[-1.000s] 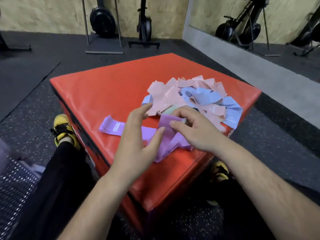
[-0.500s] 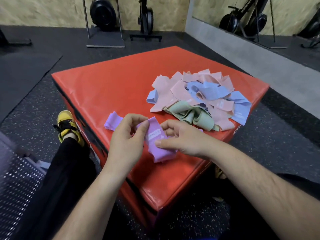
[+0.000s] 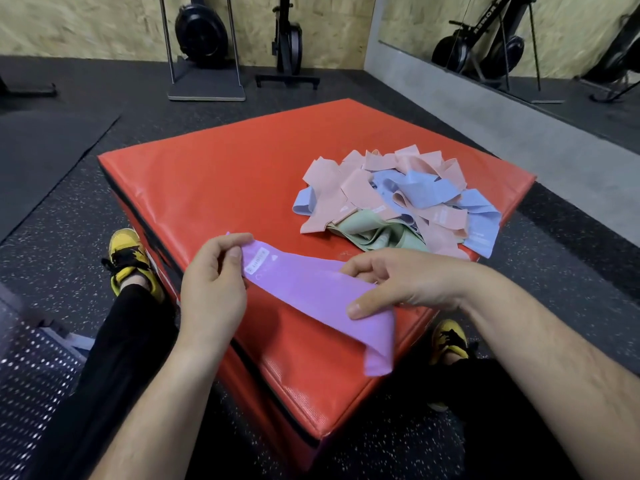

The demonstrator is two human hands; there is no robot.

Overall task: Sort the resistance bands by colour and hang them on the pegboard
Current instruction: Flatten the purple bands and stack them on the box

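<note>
While I sit at the near corner of a red padded box (image 3: 225, 188), one purple resistance band (image 3: 308, 289) is stretched between my two grips just above its top. My left grip (image 3: 211, 289) pinches the end that carries a small white label, with the thumb on the near face and the fingers curled behind. My right grip (image 3: 408, 282) pinches the band farther along, thumb pressed on its upper face and fingers folded over the far edge. Past that thumb the loose end droops toward the corner of the box.

Behind my right grip, on the right part of the box top, lies the unsorted pile: pink bands (image 3: 349, 195) on top and round the edges, blue bands (image 3: 415, 188) through the middle and right side, green bands (image 3: 377, 237) at the near edge.

My yellow-and-black shoes, the left shoe (image 3: 130, 261) and the right shoe (image 3: 448, 341), rest on the speckled black floor (image 3: 69, 202) on either side of the corner. A dark perforated panel (image 3: 27, 393) shows at the lower left, beside my left leg. Exercise machines (image 3: 201, 29) stand along the far chipboard wall, and a mirror (image 3: 519, 29) runs along the right.
</note>
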